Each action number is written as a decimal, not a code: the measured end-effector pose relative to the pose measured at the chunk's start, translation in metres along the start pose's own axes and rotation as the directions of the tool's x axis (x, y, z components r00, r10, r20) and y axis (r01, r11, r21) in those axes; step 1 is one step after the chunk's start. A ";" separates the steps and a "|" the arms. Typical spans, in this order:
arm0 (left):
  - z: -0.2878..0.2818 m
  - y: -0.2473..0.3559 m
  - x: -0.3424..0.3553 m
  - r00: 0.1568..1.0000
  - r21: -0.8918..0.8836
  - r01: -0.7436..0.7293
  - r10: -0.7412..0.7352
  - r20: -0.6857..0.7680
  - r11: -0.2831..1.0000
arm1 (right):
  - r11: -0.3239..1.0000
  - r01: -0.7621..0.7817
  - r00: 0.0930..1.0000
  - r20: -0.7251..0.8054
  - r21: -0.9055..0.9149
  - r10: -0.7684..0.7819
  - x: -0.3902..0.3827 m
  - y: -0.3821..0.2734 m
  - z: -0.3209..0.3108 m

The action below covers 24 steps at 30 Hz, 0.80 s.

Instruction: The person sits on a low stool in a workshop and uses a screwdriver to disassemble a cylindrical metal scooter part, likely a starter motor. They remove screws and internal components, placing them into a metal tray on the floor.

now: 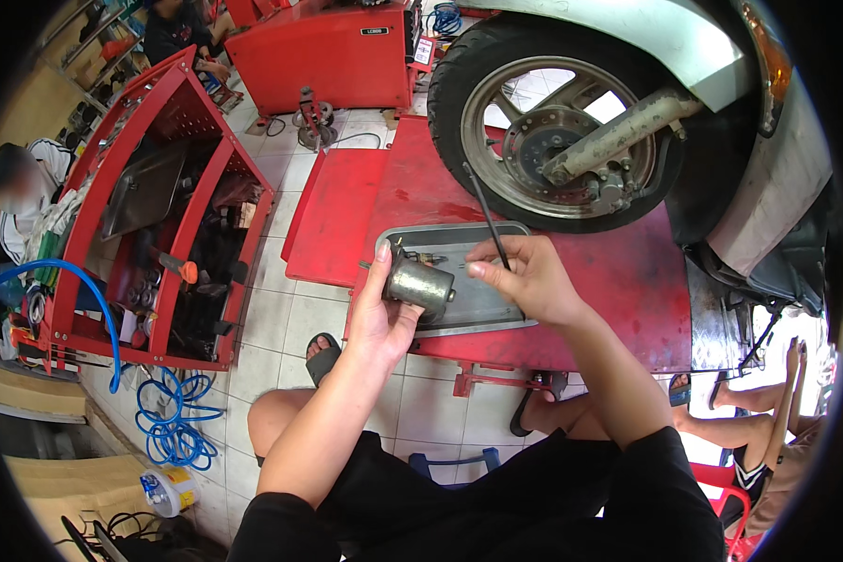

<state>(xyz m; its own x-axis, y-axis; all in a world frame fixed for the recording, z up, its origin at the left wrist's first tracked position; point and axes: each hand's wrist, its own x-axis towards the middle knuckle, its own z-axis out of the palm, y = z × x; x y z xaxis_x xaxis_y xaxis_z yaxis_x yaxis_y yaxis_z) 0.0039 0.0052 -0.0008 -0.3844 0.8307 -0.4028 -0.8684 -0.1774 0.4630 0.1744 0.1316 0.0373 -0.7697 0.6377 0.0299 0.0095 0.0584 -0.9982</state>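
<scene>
Left hand [384, 314] has a shiny metal cylinder [421, 287], cupped from the left and from underneath. Thumb runs up along its left end, fingers curl round the underside, so the grip is only as wide as the thing is fat. Most of the body pokes out past the palm to the right, and the end with the little stub points at the other hand. It's lying roughly sideways, tipped a bit, over the left part of a grey tray [493, 307].

Right hand [538, 283] has thumb and bent fingers pinched on a thin black rod [483, 208], its upper end leaning left and up towards the wheel [545, 150]. Can't tell how far the rod runs on below the hand. Those fingertips are just beside the cylinder's stub end, looks like no contact. Tray's on a red platform [618, 309].
</scene>
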 end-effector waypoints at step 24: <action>0.002 -0.033 -0.008 0.993 0.063 0.116 -0.116 -0.007 0.991 | 0.738 0.198 0.970 0.021 -0.646 -0.242 -0.015 -0.018 0.034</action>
<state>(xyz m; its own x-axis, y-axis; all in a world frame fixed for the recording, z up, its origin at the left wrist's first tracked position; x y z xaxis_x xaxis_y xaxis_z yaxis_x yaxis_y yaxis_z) 0.0361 0.0054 -0.0109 -0.2833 0.8421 -0.4589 -0.8859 -0.0464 0.4616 0.1641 0.0955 0.0535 -0.7624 0.5884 0.2694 0.2669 0.6651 -0.6974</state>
